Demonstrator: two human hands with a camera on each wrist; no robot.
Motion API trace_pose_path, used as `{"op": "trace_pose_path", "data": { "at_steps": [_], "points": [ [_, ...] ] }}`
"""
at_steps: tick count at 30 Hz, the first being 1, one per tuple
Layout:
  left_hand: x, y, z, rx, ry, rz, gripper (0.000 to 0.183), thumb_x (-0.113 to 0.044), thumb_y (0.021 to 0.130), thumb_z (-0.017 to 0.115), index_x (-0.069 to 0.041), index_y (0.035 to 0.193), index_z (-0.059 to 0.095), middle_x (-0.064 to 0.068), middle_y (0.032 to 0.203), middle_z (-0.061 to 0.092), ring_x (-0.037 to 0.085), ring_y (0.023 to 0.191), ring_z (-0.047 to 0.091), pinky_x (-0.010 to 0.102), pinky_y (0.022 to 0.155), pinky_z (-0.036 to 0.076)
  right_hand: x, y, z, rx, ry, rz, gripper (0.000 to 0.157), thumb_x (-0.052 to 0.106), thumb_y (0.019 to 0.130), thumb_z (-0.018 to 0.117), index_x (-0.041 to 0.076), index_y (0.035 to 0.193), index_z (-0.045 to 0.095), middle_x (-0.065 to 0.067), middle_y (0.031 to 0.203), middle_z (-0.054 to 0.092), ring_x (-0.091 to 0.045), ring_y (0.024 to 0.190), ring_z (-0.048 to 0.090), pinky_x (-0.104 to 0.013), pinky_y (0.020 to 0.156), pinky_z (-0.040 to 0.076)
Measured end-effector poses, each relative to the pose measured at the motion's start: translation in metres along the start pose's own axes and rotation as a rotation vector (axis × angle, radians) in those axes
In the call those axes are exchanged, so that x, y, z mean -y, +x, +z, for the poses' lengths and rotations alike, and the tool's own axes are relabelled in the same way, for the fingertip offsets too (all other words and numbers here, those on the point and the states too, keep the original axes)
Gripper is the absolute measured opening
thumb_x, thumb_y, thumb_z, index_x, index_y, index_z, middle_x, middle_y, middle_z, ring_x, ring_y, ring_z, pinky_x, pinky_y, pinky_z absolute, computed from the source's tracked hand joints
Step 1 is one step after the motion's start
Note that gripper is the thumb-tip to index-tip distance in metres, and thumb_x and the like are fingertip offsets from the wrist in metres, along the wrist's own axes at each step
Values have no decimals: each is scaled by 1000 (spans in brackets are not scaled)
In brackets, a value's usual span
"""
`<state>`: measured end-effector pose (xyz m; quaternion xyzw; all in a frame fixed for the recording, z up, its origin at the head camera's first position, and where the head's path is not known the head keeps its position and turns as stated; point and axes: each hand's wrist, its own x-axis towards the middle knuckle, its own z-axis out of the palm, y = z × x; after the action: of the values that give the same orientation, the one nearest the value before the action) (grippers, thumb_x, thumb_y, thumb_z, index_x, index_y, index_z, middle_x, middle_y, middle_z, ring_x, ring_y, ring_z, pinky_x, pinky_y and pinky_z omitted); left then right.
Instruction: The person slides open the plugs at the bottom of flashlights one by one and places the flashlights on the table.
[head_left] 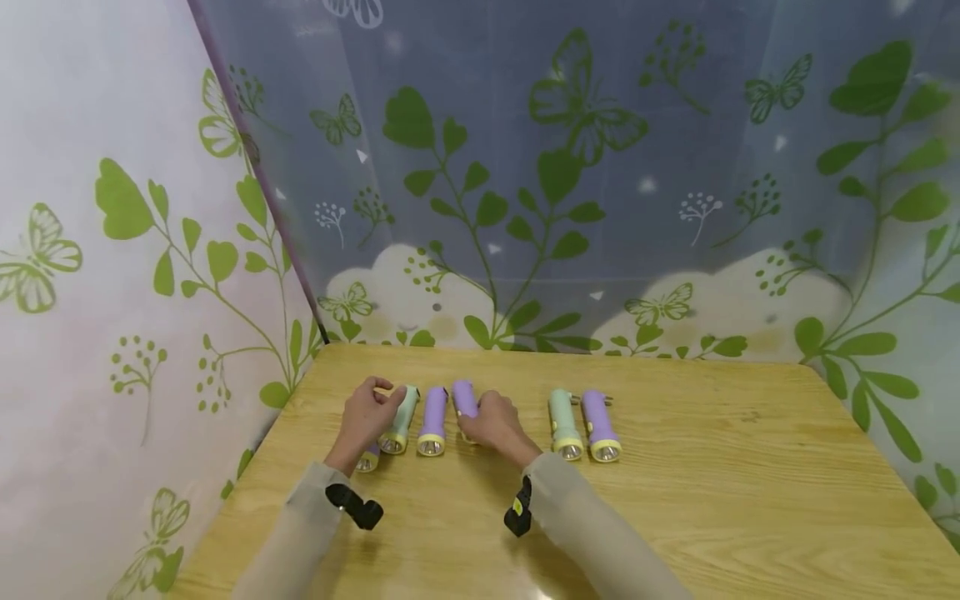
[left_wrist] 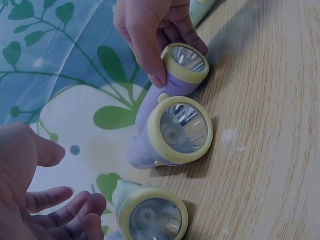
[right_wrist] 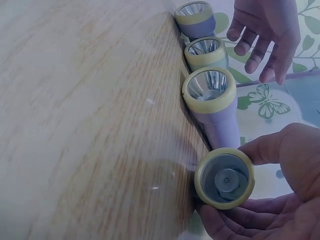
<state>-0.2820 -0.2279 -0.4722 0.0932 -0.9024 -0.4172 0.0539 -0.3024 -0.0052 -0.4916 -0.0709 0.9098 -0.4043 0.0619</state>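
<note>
1. Toward the back of the wood-grain worktop (head_left: 750, 492), we are gripping a purple flashlight (head_left: 464, 398) in our right hand (head_left: 492, 422), just right of another purple flashlight (head_left: 432, 417).
2. Our left hand (head_left: 368, 415) is hovering, fingers loosely spread, beside a mint-green flashlight (head_left: 404, 419).
3. Behind the worktop, we are facing a blue-grey backdrop (head_left: 480, 62) printed with green leaves; a pale printed wall (head_left: 90, 100) is flanking our left.

In the head view, the left hand (head_left: 367, 417) hides most of the leftmost purple flashlight (head_left: 367, 461); little but its lamp end shows. The right hand (head_left: 497, 423) covers the lamp end of the gripped purple flashlight (head_left: 465, 400). The left sleeve (head_left: 296, 533) and right sleeve (head_left: 600, 525) run off the bottom edge. In the left wrist view, that edge crops a mint-green flashlight (left_wrist: 152, 216).
</note>
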Motion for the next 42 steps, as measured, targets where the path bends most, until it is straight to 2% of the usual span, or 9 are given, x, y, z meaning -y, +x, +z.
{"op": "trace_pose_path", "data": {
  "at_steps": [9,14,20,22,29,34,39,42],
  "points": [
    [-7,-1,1,49,-25,-9,44,-41,102,58,-5,126,57,16,103,65,20,78,61,26,62,48,-5,0,-1,-8,-3,-12,25,27,90,72,3,85,65,-7,74,62,-17,61,52,-27,53,41],
    [-10,0,-3,67,-29,4,44,-42,102,57,-5,127,56,17,105,64,21,79,61,27,64,49,-1,0,1,-32,-5,-4,33,28,90,72,-2,101,69,-15,91,70,-20,71,58,-29,60,46],
    [-13,2,-5,65,-16,0,42,-41,101,59,-7,125,57,15,103,64,21,79,60,27,64,47,3,1,2,-47,7,2,41,29,92,71,-5,115,68,-20,106,72,-24,82,64,-37,71,55],
    [-15,1,-3,64,-21,5,41,-40,101,59,-6,124,58,15,103,64,21,78,60,27,64,47,2,0,1,-49,6,7,42,30,92,71,-4,117,67,-20,107,72,-24,83,65,-37,73,55],
    [-13,-5,10,52,-51,6,43,-42,101,59,-6,124,58,15,103,63,21,78,60,27,62,47,-5,-3,-5,-35,2,-13,40,27,91,73,-5,113,68,-19,100,72,-21,75,62,-32,65,52],
    [-11,-8,12,31,-54,3,42,-41,101,60,-6,123,59,14,102,64,21,80,60,27,63,46,-3,-5,-6,-30,-4,-22,42,28,90,73,-5,116,67,-20,105,72,-22,81,64,-34,70,55],
    [-18,-7,15,33,-61,3,39,-40,100,61,-7,122,60,12,100,63,19,79,59,26,63,46,-7,-5,-6,-40,5,-16,44,28,91,72,-5,119,67,-21,106,72,-22,77,65,-32,66,54],
    [-24,-6,16,49,-80,22,40,-38,100,62,-6,123,60,13,100,62,18,75,60,26,62,48,-8,-6,-6,-55,8,-13,45,29,91,73,-5,120,67,-21,108,72,-23,80,66,-34,69,56]
  ]
}}
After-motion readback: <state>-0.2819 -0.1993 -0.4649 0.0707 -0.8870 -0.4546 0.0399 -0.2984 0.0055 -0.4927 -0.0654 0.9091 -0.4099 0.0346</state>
